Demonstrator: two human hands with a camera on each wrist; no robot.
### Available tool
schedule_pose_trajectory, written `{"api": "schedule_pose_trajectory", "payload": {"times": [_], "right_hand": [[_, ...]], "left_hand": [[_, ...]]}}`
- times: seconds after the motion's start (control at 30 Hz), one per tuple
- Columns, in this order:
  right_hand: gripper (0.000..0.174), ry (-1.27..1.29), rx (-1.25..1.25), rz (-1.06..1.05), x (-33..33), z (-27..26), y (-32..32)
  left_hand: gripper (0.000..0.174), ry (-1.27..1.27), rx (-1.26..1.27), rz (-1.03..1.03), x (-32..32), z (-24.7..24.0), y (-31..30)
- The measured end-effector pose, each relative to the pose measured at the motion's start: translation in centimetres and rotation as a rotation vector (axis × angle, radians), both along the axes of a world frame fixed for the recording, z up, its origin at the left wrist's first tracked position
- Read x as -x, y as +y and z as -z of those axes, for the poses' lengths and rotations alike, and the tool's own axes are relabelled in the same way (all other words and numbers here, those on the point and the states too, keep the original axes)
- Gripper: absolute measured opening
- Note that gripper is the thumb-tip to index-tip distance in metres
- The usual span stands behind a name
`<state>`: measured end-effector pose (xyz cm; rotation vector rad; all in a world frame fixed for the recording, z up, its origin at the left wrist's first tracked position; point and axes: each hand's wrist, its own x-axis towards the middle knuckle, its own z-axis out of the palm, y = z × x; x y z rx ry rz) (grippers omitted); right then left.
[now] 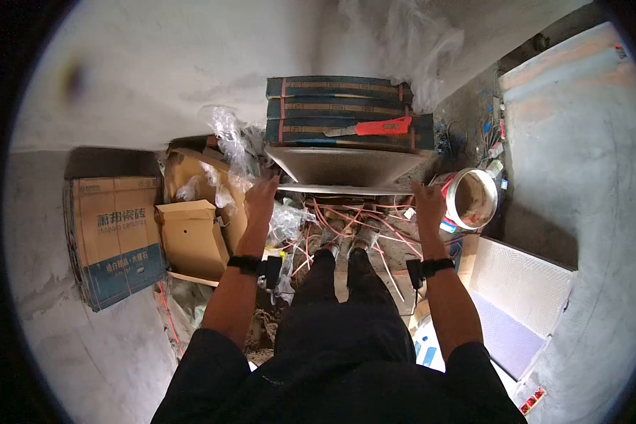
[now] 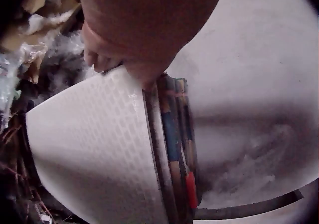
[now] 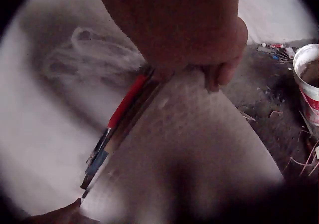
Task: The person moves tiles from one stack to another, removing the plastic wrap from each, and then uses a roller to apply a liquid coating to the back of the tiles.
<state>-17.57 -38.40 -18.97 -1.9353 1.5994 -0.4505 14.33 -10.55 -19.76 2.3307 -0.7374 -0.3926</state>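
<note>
Pale grey square tile (image 1: 346, 168) is held tilted above the person's shoes, its far edge touching a stack of dark blue strapped tile packs (image 1: 346, 106) against the wall. To the left a blue-and-brown printed cardboard carton (image 1: 116, 237) leans upright, and beside it a small plain brown box (image 1: 191, 237) stands closed. An open carton behind them holds crumpled clear plastic film (image 1: 226, 141). On the right lies a white round bucket (image 1: 472, 199), tipped, its inside coated in brown residue. A red-handled trowel (image 1: 381, 127) rests on the packs. The left hand (image 1: 261, 194) and right hand (image 1: 429, 201) each curl their fingers over a side edge of the tile.
</note>
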Motion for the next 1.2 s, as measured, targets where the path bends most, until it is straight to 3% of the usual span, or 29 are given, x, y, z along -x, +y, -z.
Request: {"api": "schedule_pose_trajectory", "payload": {"times": [0.03,0.07,0.1,0.13,0.23,0.3,0.33,0.4,0.5,0.6,0.67,0.7,0.77,0.8,0.83,0.9,0.97,1.03,1.07,1.2], "right_hand": [[0.05,-0.039,0.059,-0.064,1.2,1.1,0.6],[0.046,-0.072,-0.096,-0.027,1.0,-2.0,1.6],[0.046,-0.069,-0.1,-0.029,1.9,-1.5,2.3],[0.045,-0.081,-0.104,-0.04,2.8,-0.9,2.9],[0.043,-0.171,-0.155,-0.056,5.1,-0.9,5.3],[0.04,-0.143,-0.24,-0.07,6.1,-1.9,6.6],[0.039,-0.151,-0.165,-0.095,6.4,-1.8,7.2],[0.039,-0.152,-0.242,-0.089,7.1,-2.1,8.2],[0.04,-0.228,-0.411,-0.065,9.1,-1.0,9.4],[0.041,-0.222,-0.637,0.036,10.3,-1.5,10.0],[0.037,-0.296,-0.867,0.298,10.6,-2.4,10.6],[0.037,-0.29,-0.867,0.309,12.7,0.3,11.0],[0.035,-0.28,-0.725,-0.208,18.6,8.2,11.7],[0.033,-0.123,-0.898,0.014,14.6,0.9,11.5],[0.033,-0.114,-0.897,0.027,14.5,0.8,11.7],[0.03,-0.188,-1.127,0.141,15.3,0.9,12.1],[0.032,-0.138,-1.111,0.13,16.5,2.7,12.1],[0.038,0.217,-0.741,-0.491,18.9,7.1,12.0],[0.045,0.275,-0.756,-0.307,16.0,3.4,11.6],[0.048,0.485,-0.858,-0.413,13.1,1.6,10.1]], "left_hand": [[0.05,0.004,-0.004,-0.002,0.5,0.2,1.0],[0.048,0.071,-0.024,-0.024,1.0,0.3,1.9],[0.047,0.137,-0.045,-0.046,1.6,0.2,2.6],[0.054,0.286,-0.099,-0.183,2.3,0.1,3.2],[0.065,0.434,0.01,-0.269,5.3,-3.3,4.3],[0.067,0.444,-0.029,-0.244,5.9,-1.5,6.9],[0.066,0.62,-0.005,-0.29,6.4,-1.4,7.8],[0.064,0.875,0.094,-0.411,7.4,-1.2,9.0],[0.067,0.958,0.036,-0.272,7.5,-1.8,10.5],[0.066,1.069,-0.076,-0.332,7.9,-2.4,11.6],[0.066,1.105,-0.147,-0.332,8.3,-2.8,12.4],[0.066,1.135,-0.216,-0.335,8.5,-2.9,13.0],[0.06,1.106,-0.243,-0.326,9.2,-2.1,14.5],[0.055,1.18,-0.281,-0.307,9.2,-1.6,15.3],[0.052,1.252,-0.318,-0.285,9.5,-1.3,15.6],[0.045,1.225,-0.379,-0.261,10.2,-1.6,15.6],[0.043,1.227,-0.464,-0.22,10.3,-1.9,15.7],[0.042,1.197,-0.507,-0.179,10.4,-1.7,16.0],[0.041,1.211,-0.514,-0.171,10.3,-1.2,16.2],[0.042,1.255,-0.559,-0.093,9.3,0.3,16.4]]}}
